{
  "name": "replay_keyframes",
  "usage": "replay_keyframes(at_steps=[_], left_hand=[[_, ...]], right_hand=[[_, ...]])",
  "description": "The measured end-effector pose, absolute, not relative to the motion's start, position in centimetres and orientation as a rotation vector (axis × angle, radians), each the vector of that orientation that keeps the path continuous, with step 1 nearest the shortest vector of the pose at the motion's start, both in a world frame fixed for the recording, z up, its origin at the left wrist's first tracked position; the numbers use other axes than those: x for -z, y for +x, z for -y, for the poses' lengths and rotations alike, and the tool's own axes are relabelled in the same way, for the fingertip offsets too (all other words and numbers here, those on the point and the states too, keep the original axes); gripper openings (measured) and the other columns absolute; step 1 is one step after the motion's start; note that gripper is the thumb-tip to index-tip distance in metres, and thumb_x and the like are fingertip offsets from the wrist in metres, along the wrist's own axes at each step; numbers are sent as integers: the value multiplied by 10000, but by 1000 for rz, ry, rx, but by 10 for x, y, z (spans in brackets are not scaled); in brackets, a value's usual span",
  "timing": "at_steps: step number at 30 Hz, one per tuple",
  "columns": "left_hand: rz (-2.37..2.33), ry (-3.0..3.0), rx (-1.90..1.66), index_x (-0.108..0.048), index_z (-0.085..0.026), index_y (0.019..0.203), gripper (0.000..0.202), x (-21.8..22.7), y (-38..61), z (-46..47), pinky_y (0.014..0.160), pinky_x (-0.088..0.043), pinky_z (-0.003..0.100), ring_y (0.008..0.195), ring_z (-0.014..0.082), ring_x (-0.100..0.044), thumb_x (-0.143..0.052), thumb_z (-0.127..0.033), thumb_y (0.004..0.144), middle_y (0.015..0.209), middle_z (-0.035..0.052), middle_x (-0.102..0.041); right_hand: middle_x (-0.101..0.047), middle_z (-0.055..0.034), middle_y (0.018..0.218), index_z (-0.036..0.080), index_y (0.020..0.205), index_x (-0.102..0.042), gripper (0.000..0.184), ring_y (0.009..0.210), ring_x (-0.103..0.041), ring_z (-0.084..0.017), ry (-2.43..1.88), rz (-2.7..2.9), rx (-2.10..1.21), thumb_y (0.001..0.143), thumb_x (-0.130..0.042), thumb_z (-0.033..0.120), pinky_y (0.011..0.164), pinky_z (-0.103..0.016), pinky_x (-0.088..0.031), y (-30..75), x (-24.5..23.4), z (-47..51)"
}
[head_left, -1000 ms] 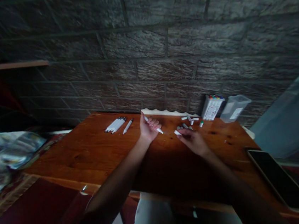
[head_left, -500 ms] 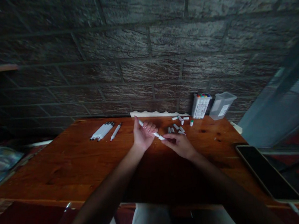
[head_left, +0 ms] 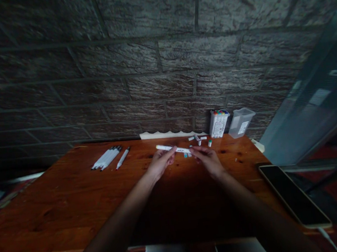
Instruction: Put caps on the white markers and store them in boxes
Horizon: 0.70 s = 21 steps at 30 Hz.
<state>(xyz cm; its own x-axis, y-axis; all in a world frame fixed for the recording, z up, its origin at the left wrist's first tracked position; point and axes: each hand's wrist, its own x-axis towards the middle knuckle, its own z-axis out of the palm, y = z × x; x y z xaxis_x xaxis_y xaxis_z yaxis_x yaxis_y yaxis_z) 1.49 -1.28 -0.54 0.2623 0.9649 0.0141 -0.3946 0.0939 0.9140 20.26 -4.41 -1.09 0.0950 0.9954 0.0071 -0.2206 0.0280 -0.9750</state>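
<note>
My left hand (head_left: 161, 163) and my right hand (head_left: 207, 158) together hold one white marker (head_left: 168, 148) level above the wooden table (head_left: 74, 200). The left fingers pinch its middle. The right fingertips are closed on its right end. Behind the hands several loose white caps (head_left: 199, 139) lie on the table. Further left lies a row of white markers (head_left: 105, 158), with a single marker (head_left: 122, 158) beside it.
A white box of markers (head_left: 219, 123) and a clear plastic lid (head_left: 241, 122) stand at the brick wall. A white scalloped strip (head_left: 165, 134) lies along the table's back edge. A dark tablet (head_left: 293, 194) rests at the right edge.
The marker went from tilted in my raised left hand to level between both hands. My right hand came up and closed on its right end. The camera view shifted to the right.
</note>
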Motion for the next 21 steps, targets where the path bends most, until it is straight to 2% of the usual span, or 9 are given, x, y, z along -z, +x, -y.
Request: replay_keyframes(at_steps=[4, 7, 11, 13, 17, 19, 21], left_hand=[[-789, 1121, -1125, -640, -93, 760, 293, 8, 16, 14, 467, -288, 180, 509, 52, -439, -810, -320, 687, 669, 29, -575], [-839, 1082, -1110, -639, -80, 739, 343, 7, 13, 12, 482, -306, 185, 517, 64, -442, -780, -392, 713, 679, 62, -600], [-715, 984, -1008, -633, -77, 761, 495, 1, 8, 9, 492, -344, 220, 520, 102, -471, -589, -566, 827, 733, 125, -639], [-700, 983, -964, -622, -83, 729, 526, 0, 7, 10, 491, -346, 224, 499, 102, -463, -547, -591, 845, 674, 105, -613], [-763, 1126, -991, -607, -113, 693, 424, 7, 15, 16, 450, -254, 204, 420, 67, -356, -675, -520, 789, 490, -14, -451], [-774, 1231, -988, -625, -113, 699, 407, 13, 21, 20, 446, -226, 205, 421, 66, -342, -683, -506, 787, 475, -20, -437], [-755, 1284, -985, -664, -113, 779, 408, 17, 27, 21, 450, -231, 205, 440, 72, -361, -648, -519, 812, 509, -7, -474]], right_hand=[[-572, 24, 660, 161, 861, -696, 418, 541, -438, -57, -1044, 962, -1287, 610, -793, 481, 495, -196, -334, 205, 11, 44], [-545, 23, 632, 152, 779, -666, 400, 513, -413, -50, -1051, 991, -1274, 629, -775, 506, 469, -192, -304, 207, 11, 44], [-544, 29, 616, 152, 712, -621, 409, 495, -392, -43, -1028, 912, -1277, 598, -795, 504, 457, -192, -278, 211, 9, 42], [-548, 34, 624, 154, 729, -620, 403, 495, -383, -38, -992, 844, -1313, 581, -815, 474, 457, -189, -269, 213, 8, 41], [-549, 38, 654, 157, 739, -632, 361, 524, -381, -31, -883, 771, -1377, 563, -845, 389, 481, -182, -285, 212, 8, 41], [-529, 44, 644, 162, 769, -654, 336, 533, -380, -29, -826, 789, -1401, 578, -842, 365, 490, -179, -291, 212, 7, 41], [-512, 48, 639, 165, 788, -661, 324, 544, -388, -28, -782, 783, -1380, 603, -831, 369, 496, -174, -300, 214, 4, 40]])
